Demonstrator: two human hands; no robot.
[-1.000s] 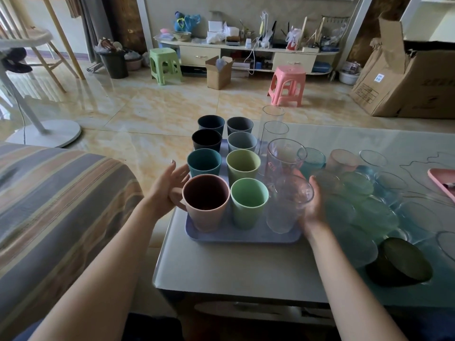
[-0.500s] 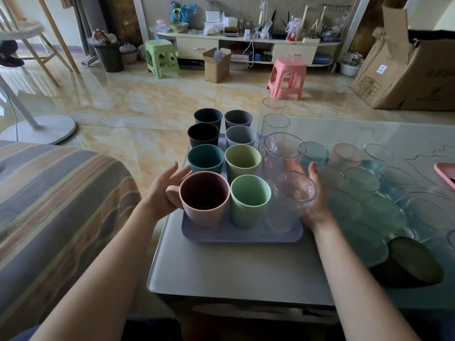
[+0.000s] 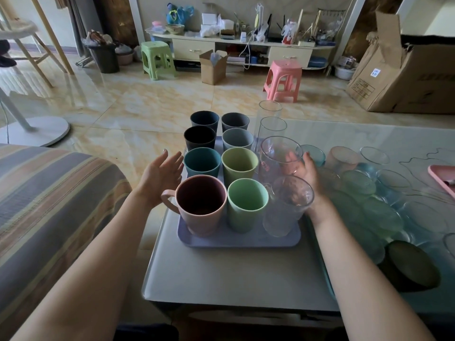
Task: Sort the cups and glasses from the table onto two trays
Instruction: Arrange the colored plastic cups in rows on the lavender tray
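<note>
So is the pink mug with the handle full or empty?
Empty. The view looks straight into the pink mug, and only its dark bare inside shows, with no liquid.

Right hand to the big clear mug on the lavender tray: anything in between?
Nothing visible. The right hand sits just beyond the clear mug, seen partly through the glass, fingers straight. I can't tell if it touches. The nearer clear glass stands beside the wrist, not between them.
</note>
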